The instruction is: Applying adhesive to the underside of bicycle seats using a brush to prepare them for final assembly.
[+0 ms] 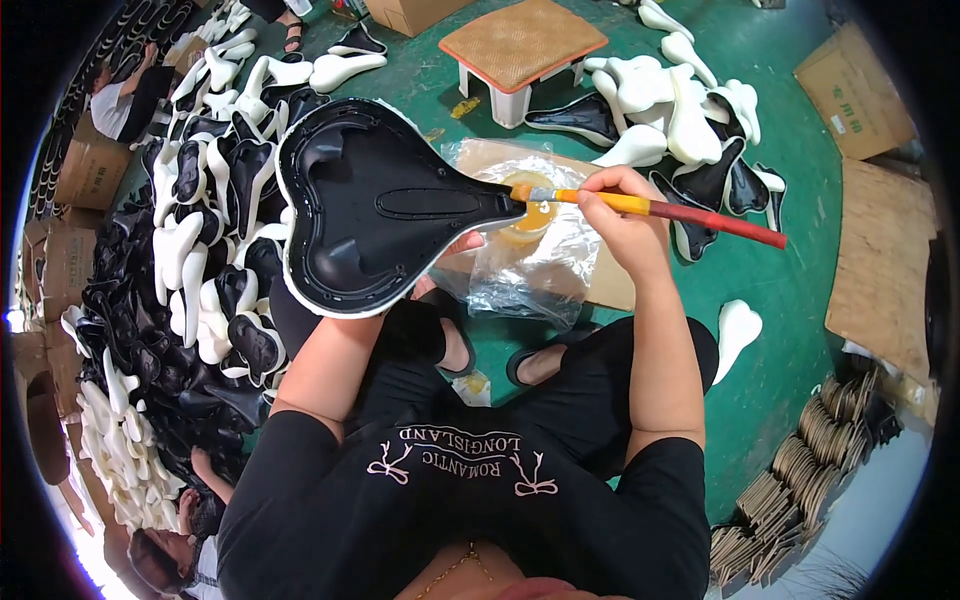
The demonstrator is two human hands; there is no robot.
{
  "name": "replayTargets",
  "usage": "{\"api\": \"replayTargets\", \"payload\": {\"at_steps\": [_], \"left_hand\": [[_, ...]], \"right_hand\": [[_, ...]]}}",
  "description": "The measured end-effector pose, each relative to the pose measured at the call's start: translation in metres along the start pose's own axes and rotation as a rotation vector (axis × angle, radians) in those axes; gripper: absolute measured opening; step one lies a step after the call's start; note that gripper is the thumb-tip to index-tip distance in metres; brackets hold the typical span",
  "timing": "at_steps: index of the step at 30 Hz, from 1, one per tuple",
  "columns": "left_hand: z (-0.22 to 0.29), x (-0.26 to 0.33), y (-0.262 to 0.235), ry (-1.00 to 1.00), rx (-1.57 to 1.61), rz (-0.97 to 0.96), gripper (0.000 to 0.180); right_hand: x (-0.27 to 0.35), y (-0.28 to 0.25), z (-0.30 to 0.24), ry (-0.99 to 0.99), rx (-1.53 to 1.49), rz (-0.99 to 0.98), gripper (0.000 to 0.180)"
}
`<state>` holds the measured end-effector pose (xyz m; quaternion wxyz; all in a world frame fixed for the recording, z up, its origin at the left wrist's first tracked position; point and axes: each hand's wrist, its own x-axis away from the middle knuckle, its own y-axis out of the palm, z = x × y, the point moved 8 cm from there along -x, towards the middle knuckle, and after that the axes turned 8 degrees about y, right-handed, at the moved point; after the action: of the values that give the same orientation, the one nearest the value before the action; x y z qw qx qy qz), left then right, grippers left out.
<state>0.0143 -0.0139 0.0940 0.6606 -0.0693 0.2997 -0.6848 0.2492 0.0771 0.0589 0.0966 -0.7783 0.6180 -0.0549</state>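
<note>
Green workshop floor point(780, 330), scuffed and busy: a great heap of black and white saddle shells point(190, 270) spills down the person's left side, more white and black pieces point(680, 120) lie scattered ahead to the right, a low stool point(522, 45) with a tan woven top stands just beyond, cardboard boxes point(855, 90) sit at the edge, and stacks of tan cut pieces point(810, 450) pile up low on the right. The person sits with a black bicycle saddle point(370, 205) held up underside-out, its white rim showing all round. The left hand point(455, 250) is mostly hidden behind the saddle; only fingertips peek out under the narrow nose, so it looks clamped on the shell from behind, forearm rising steeply from the lap. The right hand point(625, 215) is closed around a paintbrush point(660, 208) with a yellow and red handle, gripped near the ferrule, wrist bent inward, elbow tucked by the knee. The bristles touch the saddle's nose, directly above a small pot of amber glue point(528, 215) standing on crinkled clear plastic sheet point(530, 250) over a cardboard sheet point(600, 280). The risks as I read them: a loaded brush could drip onto the sandalled feet or the black trousers; glue could smear past the rim onto the white edge; and with the saddle pinched only at the back, a firm stroke could twist it out of line.
</note>
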Motion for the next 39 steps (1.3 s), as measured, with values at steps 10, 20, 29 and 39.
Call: {"api": "replayTargets", "payload": {"at_steps": [10, 20, 29, 39], "left_hand": [[-0.008, 0.0, 0.033, -0.073, 0.535, -0.103, 0.074], [-0.014, -0.022, 0.044, 0.407, -0.032, -0.08, 0.045], [-0.016, -0.033, 0.051, 0.413, -0.049, -0.083, 0.048], [-0.049, -0.042, 0.053, 0.195, 0.578, -0.071, 0.052]], "right_hand": [[-0.005, -0.002, -0.012, -0.049, 0.146, 0.005, 0.009], [-0.006, -0.022, 0.01, 0.177, -0.255, 0.086, 0.007], [0.001, -0.004, -0.006, 0.035, -0.105, -0.183, 0.006], [0.01, -0.002, 0.001, 0.108, -0.615, -0.215, 0.007]]}}
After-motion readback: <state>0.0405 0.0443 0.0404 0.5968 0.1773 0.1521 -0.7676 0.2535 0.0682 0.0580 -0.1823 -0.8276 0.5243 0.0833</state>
